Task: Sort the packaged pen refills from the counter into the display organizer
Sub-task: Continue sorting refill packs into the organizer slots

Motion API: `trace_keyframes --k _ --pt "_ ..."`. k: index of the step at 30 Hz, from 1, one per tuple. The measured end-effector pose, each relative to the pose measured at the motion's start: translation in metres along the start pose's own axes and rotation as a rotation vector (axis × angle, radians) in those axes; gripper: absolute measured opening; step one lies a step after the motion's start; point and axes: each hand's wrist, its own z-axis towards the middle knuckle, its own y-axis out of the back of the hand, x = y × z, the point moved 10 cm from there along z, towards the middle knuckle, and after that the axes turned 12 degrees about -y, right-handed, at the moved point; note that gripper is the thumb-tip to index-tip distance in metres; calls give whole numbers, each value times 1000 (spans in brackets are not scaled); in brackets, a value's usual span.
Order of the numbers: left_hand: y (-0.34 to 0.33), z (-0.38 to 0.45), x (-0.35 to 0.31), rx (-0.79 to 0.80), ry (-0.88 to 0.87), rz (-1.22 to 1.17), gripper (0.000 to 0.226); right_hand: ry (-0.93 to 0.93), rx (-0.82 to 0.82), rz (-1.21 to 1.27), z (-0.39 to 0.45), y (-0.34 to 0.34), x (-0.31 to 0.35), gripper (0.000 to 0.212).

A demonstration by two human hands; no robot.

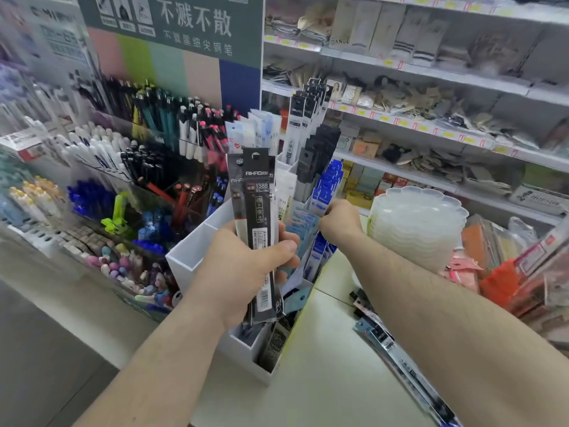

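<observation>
While our left hand [246,263] grips a small bundle of long black packaged pen refills [257,217] upright above the white compartmented display organizer [187,251], our right hand [338,223] reaches further in, its fingers curled at the blue-and-white refill packets [326,186] standing in a rear compartment; whether it pinches one we cannot tell. We judge the sorting well under way: several compartments already hold upright packets, black ones at the back, pale blue ones in the middle, dark ones in the nearest slot. What is left shows plainly too: the black bundle in our left hand is not yet slotted, and more loose refill packets [388,343] lie flat on the pale worktop [308,380] under our right forearm, beside the organizer.
</observation>
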Motion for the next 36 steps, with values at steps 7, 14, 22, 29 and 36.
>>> trace_keyframes --k 7,14,22,29,36 --pt "-5 -5 5 21 24 -42 18 -20 21 -102 -2 -8 4 12" --pt "-41 -18 2 112 -9 -85 15 -12 31 132 -30 38 -18 13" --pt "-99 -49 54 257 215 -135 11 -125 91 758 -110 95 -78 9" --pt "-134 -60 82 418 279 -137 16 -89 205 534 -169 87 -81 37" --pt "-149 -81 92 595 410 -371 37 -106 264 732 -183 87 -99 6"
